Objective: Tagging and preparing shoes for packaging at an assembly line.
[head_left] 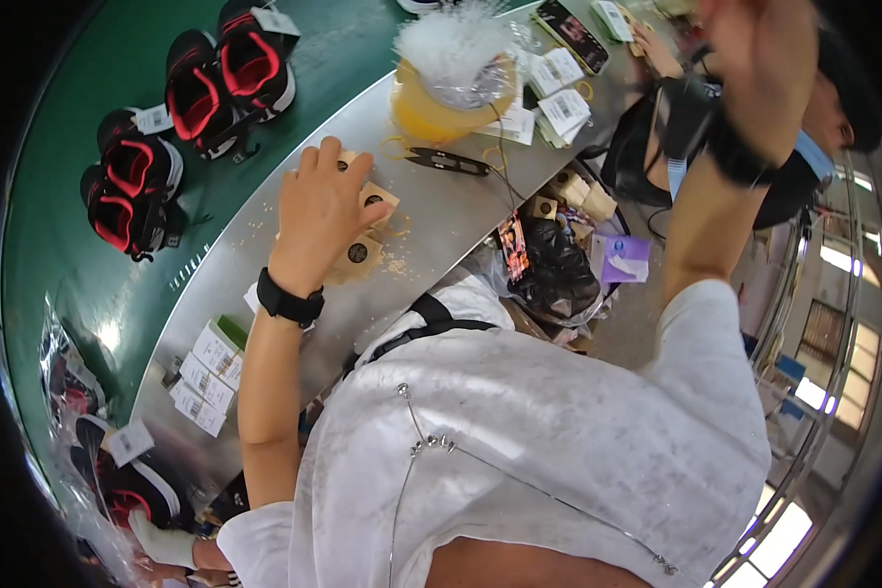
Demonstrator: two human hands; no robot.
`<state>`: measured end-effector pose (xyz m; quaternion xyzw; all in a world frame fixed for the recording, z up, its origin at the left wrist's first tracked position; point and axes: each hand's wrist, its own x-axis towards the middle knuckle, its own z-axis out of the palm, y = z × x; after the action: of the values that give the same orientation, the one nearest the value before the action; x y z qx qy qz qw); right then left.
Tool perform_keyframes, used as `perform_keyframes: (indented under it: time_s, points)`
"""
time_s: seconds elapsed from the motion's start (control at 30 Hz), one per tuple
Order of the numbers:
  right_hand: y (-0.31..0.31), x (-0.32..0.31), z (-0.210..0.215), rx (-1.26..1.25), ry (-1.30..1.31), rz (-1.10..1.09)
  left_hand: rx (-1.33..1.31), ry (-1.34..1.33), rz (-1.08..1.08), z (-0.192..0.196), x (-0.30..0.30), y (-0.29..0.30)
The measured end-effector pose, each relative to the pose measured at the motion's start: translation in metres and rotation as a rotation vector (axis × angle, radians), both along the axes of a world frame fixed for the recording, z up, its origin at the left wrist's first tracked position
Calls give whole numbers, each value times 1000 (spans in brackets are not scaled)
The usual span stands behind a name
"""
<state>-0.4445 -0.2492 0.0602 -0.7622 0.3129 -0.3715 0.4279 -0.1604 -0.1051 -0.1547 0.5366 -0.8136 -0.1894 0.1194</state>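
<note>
My left hand [318,208] lies palm down on the metal worktop, fingers and thumb apart, over several tan square cards with round black marks. One tan card [381,200] shows beside the thumb, and another [359,253] lies by the wrist, which wears a black watch. Small tan bits are scattered around them. High at the upper right is my right hand [755,44], smeared by motion and cut off by the top edge, so its fingers cannot be read. Black thread snips [448,162] lie to the right of the cards, below a yellow tub [441,113] holding clear plastic strands.
Black-and-red shoes [194,98] stand on the green surface [294,73] at left. White tags [204,377] lie at the worktop's near end, more tags [562,110] and a phone [571,36] farther off. Another person's hand [657,49] and a gloved hand [162,539] are nearby.
</note>
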Motion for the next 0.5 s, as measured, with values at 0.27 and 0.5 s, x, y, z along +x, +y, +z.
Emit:
perform_keyframes:
  time_s: [0.27, 0.5]
  points:
    - [148, -125, -213, 799, 375, -271, -53, -127, -37, -9, -3, 11]
    - [197, -141, -353, 695, 1204, -851, -120, -127, -29, -3, -8, 7]
